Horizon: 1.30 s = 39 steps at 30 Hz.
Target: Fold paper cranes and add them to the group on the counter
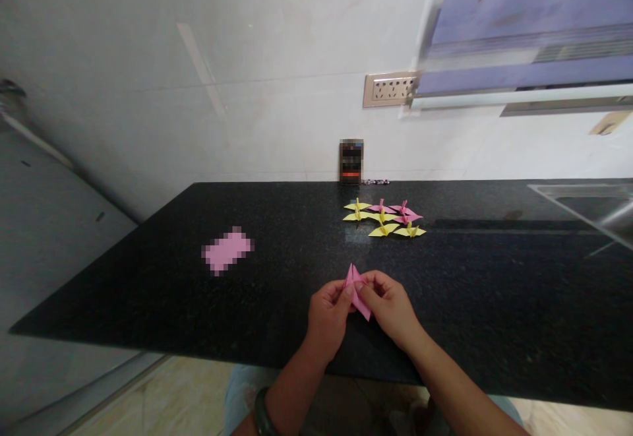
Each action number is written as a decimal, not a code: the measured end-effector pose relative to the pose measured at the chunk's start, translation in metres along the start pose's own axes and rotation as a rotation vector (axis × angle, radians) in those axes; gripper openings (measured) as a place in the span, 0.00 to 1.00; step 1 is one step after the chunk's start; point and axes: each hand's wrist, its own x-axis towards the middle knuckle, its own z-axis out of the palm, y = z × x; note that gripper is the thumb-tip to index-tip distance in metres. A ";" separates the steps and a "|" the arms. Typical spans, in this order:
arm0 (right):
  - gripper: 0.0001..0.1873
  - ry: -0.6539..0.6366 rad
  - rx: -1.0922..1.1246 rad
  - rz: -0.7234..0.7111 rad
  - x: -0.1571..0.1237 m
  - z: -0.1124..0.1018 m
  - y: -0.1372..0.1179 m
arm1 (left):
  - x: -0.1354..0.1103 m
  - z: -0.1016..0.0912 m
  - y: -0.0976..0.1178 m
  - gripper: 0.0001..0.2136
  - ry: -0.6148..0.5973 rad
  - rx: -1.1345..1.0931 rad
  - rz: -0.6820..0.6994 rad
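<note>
A partly folded piece of pink origami paper [362,307] is held over the dark counter near its front edge, one pointed end facing away from me. My left hand [329,311] pinches its left side between thumb and fingers. On the opposite side, my right hand [390,301] grips the paper, its thumb pressed on the upper face. Fingertips of both hands are partly hidden behind the paper. Beyond my hands stand several folded paper cranes, yellow ones [383,230] and pink ones [404,209], grouped closely in rows.
A blurred-out pink rectangle [227,250] lies on the black counter [287,225] to the left. A pixelated phone-like object [351,162] leans against the wall, with a beaded string [376,182] beside it. A sink edge [583,192] is at far right, a socket panel [390,89] above.
</note>
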 end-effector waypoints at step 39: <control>0.04 -0.050 -0.588 -0.501 -0.008 -0.014 -0.001 | 0.003 0.005 -0.004 0.14 0.075 0.144 0.019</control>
